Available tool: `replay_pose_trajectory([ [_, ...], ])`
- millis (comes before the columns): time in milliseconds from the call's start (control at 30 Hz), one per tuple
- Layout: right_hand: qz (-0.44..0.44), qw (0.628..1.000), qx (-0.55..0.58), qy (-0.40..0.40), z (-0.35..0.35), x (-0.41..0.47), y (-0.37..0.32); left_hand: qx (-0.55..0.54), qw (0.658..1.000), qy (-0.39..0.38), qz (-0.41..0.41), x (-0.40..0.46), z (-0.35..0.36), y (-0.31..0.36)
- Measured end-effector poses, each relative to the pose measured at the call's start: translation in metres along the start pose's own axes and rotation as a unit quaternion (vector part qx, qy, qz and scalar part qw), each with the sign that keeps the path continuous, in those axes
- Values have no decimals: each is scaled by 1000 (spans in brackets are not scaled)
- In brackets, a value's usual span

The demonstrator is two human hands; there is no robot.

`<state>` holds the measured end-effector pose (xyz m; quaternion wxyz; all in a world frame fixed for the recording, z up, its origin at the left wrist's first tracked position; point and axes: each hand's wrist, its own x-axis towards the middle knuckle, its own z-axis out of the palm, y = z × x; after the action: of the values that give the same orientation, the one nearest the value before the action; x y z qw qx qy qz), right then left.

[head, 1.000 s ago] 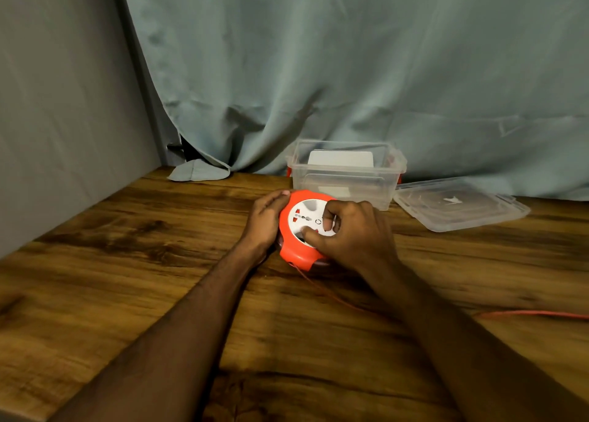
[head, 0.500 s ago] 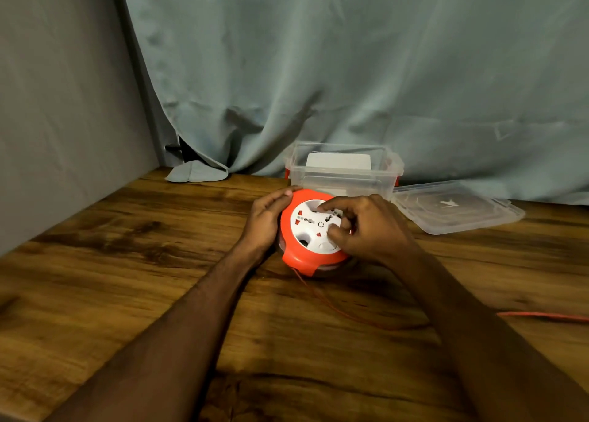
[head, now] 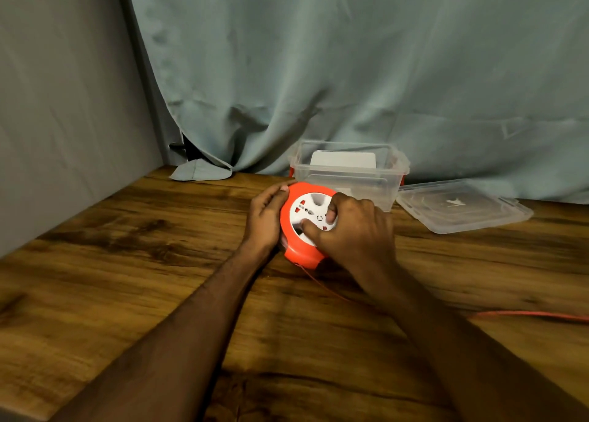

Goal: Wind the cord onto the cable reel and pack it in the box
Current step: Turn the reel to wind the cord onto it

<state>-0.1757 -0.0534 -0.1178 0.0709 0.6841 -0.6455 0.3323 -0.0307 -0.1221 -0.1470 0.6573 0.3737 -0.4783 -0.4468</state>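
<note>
An orange cable reel (head: 298, 251) with a white socket face lies flat on the wooden table (head: 127, 294). My left hand (head: 266, 217) presses flat against its left rim. My right hand (head: 353, 233) lies over the white centre disc, thumb and a finger pressed into its recesses. A thin orange cord (head: 538, 315) leaves the reel's near edge, passes under my right forearm and runs off to the right. Just behind the reel stands a clear plastic box (head: 347, 174) without its lid.
The clear lid (head: 462, 206) lies on the table right of the box. A grey-green curtain (head: 350, 70) hangs behind, one corner resting on the table at the left. A grey wall (head: 57, 102) bounds the left side.
My right hand has turned on the white disc, fingers swinging from its upper right round to its lower right. The cord on the table has shifted. My left hand stays put.
</note>
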Motion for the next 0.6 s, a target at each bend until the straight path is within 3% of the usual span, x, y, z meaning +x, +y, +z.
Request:
replay_pose_trajectory([
  [167,-6,1000,9,21,9,1,-2,-2,1000,-26,0,-3,3,2],
  [333,-112,990,77,36,8,3,16,-11,999,-30,-14,-3,3,2],
  [500,-125,982,106,-100,-9,12,41,-3,1000,-18,-21,-1,1,2],
  [600,-120,979,110,-121,-7,14,48,5,999,-13,-35,-1,1,2],
])
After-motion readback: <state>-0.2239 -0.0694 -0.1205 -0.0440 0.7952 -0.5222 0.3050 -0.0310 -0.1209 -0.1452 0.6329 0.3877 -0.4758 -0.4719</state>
